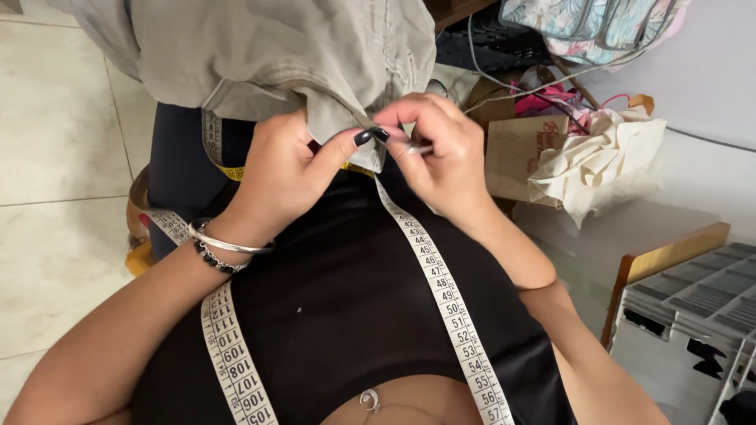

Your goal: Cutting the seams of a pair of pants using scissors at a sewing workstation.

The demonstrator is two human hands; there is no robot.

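Left hand (279,169) pinches the lower corner of one grey garment (276,55), thumb closed against it. Right hand (437,145), fingers curled shut, grips the same corner. One white measuring tape (441,291) drapes over the person's black top (346,291). Two bracelets (220,248) circle the left wrist.

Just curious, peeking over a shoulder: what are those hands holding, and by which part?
Both hands pinch the grey garment at its lower edge: the left hand and right hand meet there. The right also seems to grip something thin and metallic, unclear.

Only 1 view: head-mounted, looking steeply down along the wearer's own torso, very near both hands (362,157), floor beyond.
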